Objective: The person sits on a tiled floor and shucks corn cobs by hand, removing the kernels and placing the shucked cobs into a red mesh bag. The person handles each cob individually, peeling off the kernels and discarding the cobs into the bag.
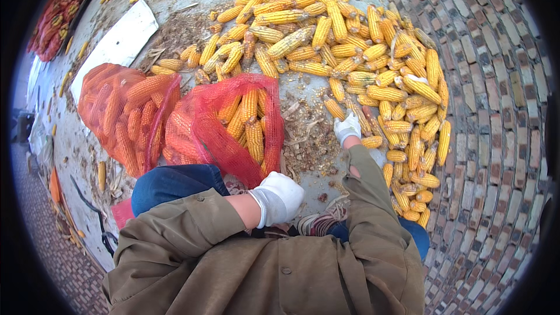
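Observation:
My left hand [280, 197], in a white knit glove, is curled into a fist at the near edge of an open red mesh bag [203, 129]. Its fingers are hidden, so I cannot tell if it grips the mesh. Yellow corn cobs [253, 140] show through the bag's mouth. My right hand [348, 127], gloved too, reaches to the left edge of a big heap of corn cobs [380, 92]. Its fingertips are at the near end of one cob [334, 109]; whether they are closed on it is unclear. A second filled red mesh bag [118, 113] leans against the open one on the left.
A white board [118, 41] lies behind the bags. More filled red mesh bags [61, 13] stand at the far left. Husks and loose kernels [306, 157] litter the ground between bag and heap. Brick paving [485, 140] runs along the right. A dark strap [94, 210] lies at lower left.

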Demonstrator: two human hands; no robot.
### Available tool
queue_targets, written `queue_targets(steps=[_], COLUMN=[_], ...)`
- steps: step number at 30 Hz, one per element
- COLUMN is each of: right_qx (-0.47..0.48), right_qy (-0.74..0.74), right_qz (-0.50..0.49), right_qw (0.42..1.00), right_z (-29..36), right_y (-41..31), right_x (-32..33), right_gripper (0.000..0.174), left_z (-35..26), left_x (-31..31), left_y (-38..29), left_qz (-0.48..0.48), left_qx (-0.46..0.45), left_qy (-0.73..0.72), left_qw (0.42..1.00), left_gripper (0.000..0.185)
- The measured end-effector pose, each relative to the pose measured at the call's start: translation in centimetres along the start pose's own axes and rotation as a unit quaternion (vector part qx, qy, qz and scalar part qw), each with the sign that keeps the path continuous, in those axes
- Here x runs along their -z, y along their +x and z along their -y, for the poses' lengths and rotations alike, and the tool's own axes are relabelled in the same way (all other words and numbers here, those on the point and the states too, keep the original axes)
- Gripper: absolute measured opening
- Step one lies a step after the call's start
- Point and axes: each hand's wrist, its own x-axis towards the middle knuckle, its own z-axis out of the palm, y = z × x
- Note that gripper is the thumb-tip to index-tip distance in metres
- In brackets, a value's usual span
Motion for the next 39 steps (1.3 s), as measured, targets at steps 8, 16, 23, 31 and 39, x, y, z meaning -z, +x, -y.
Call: queue_targets(steps=[8,16,23,31,39], right_qx=[-0.01,0.19,0.495,0.405,0.266], right_qy=[-0.126,-0.129,-0.098,-0.032,0.038], right_qz=[0.121,0.09,-0.158,-0.304,-0.225], right_qw=[0.985,0.969,0.849,0.861,0.936], right_z=[3.8,2.3,3.8,5.7,7.1], right_y=[-0.5,-4.2,-14.1,-24.9,-26.2], right_x=[2.5,10.4,22.4,26.6,23.5], right_gripper=[0.064,0.062,0.055,0.057,0.05], left_z=[0.6,2.0,0.8,-2.9,-3.2], left_x=[-0.4,0.4,2.5,2.3,1.0], left_y=[1.0,1.3,1.1,-1.1,-1.0], left_qz=[-0.146,-0.241,-0.172,-0.22,-0.354], left_qx=[0.001,0.092,0.069,0.035,-0.017], left_qy=[0.005,-0.109,-0.668,-0.633,-0.656], left_qw=[0.989,0.96,0.72,0.742,0.666], left_gripper=[0.058,0.065,0.089,0.087,0.054])
